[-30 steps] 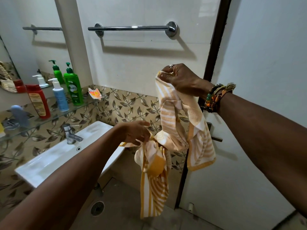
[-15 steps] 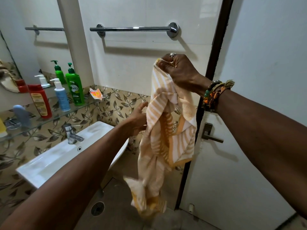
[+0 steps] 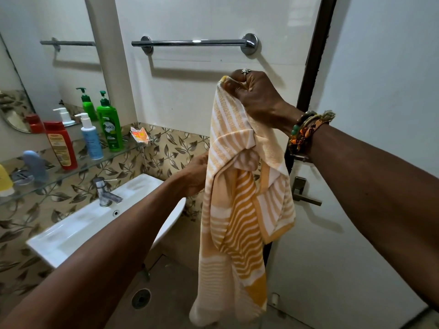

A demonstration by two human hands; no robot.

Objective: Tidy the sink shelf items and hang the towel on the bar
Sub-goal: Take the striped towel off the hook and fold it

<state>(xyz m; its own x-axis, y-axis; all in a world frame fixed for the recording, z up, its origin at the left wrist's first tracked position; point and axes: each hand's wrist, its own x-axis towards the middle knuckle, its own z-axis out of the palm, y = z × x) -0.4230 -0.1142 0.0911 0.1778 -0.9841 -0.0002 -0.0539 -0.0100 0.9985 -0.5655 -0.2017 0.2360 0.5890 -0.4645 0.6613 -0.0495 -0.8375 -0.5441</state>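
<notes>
We are pinching the towel (image 3: 240, 191) corner in our right hand (image 3: 254, 98), left hand (image 3: 193, 176) gripping its side edge, readying it for spreading over the bar (image 3: 194, 42).

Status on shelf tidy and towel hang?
Shelf: bottles stand upright in a row, so it looks done. In hand: right hand pinches the towel by a top corner, left hand at its side edge. Left: bar is bare; towel needs draping over it.
</notes>
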